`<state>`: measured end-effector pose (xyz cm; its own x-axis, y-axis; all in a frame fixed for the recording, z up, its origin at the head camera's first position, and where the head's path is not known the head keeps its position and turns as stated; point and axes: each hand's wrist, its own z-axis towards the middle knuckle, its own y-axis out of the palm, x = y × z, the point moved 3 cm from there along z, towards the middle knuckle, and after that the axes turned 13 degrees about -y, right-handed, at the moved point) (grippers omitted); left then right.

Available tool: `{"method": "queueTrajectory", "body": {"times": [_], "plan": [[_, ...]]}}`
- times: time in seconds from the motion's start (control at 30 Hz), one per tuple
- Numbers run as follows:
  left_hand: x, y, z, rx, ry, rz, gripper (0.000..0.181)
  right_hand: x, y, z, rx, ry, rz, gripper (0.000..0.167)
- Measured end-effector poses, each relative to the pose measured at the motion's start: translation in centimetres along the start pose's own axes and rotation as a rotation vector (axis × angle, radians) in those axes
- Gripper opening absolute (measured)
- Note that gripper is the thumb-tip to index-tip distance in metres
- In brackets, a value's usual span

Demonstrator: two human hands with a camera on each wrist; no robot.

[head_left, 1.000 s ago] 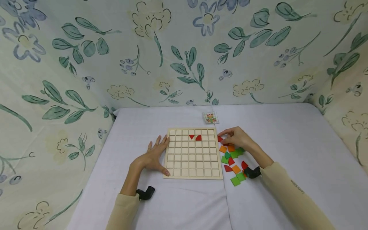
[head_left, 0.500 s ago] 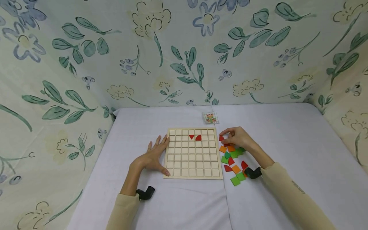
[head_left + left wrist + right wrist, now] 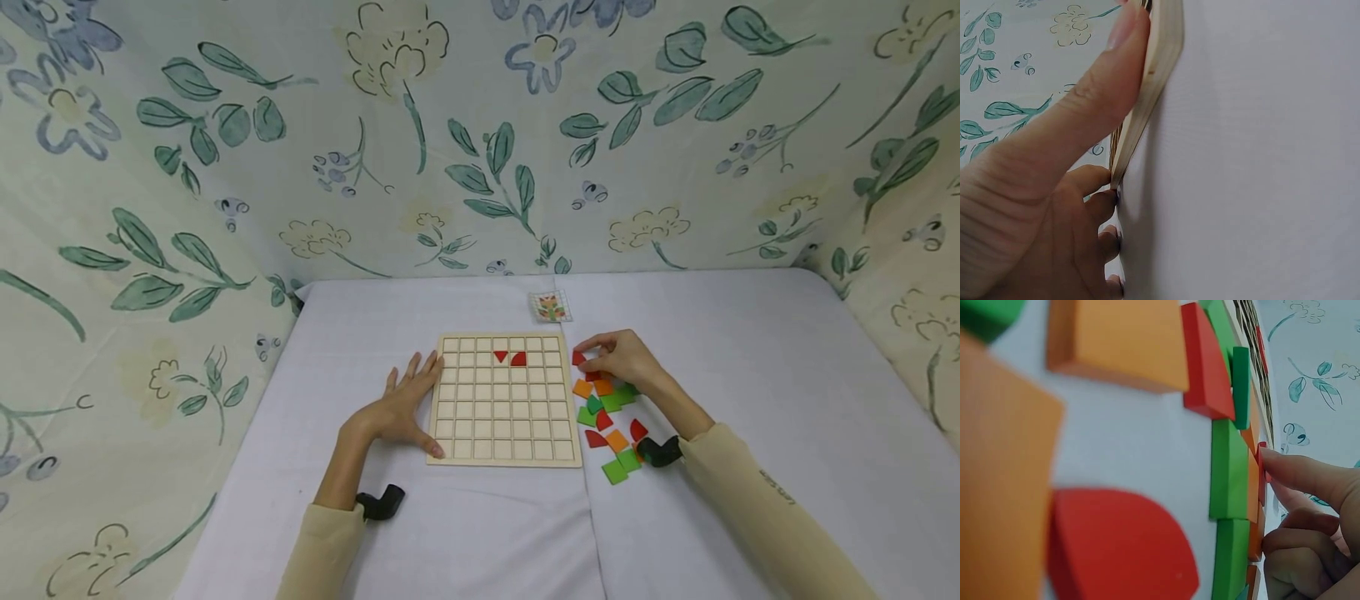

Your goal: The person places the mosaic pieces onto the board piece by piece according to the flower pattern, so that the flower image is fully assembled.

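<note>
My left hand [image 3: 399, 412] lies spread along the left side of a wooden grid board [image 3: 502, 430]; in the left wrist view its thumb [image 3: 1094, 87] rests on the board's edge. Two red pieces, a triangle [image 3: 500, 357] and a quarter circle [image 3: 518, 359], sit in cells of the second row. Just beyond the board's right edge, my right hand [image 3: 628, 360] pinches a red piece [image 3: 578, 357] with a rounded side, partly hidden by the fingers. Below that hand are orange squares [image 3: 582, 388], green squares [image 3: 614, 472] and red quarter circles [image 3: 638, 429], loosely scattered.
A small picture card [image 3: 551, 307] with a patterned grid lies behind the board. A white cloth [image 3: 495, 533] covers the table, with a crease running toward the front. Floral fabric [image 3: 480, 142] hangs at the back and sides.
My right hand and the red piece have shifted very slightly right, away from the board's edge. The left hand and the pieces on the board stay put.
</note>
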<state>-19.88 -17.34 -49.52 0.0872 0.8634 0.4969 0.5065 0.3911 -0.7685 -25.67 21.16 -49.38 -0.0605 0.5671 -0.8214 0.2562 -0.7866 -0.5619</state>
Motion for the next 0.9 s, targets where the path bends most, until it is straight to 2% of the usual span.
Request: {"method": "queueTrajectory", "body": {"times": [0.37,0.9], "plan": [[0.12,0.0,0.08,-0.003,-0.001,0.0,0.152,0.03,0.06,-0.01,0.02,0.076,-0.001,0.035],[-0.01,0.13,0.13,-0.002,-0.011,0.022,0.151,-0.29,0.56,0.13,-0.008,0.003,-0.026,0.033]]}}
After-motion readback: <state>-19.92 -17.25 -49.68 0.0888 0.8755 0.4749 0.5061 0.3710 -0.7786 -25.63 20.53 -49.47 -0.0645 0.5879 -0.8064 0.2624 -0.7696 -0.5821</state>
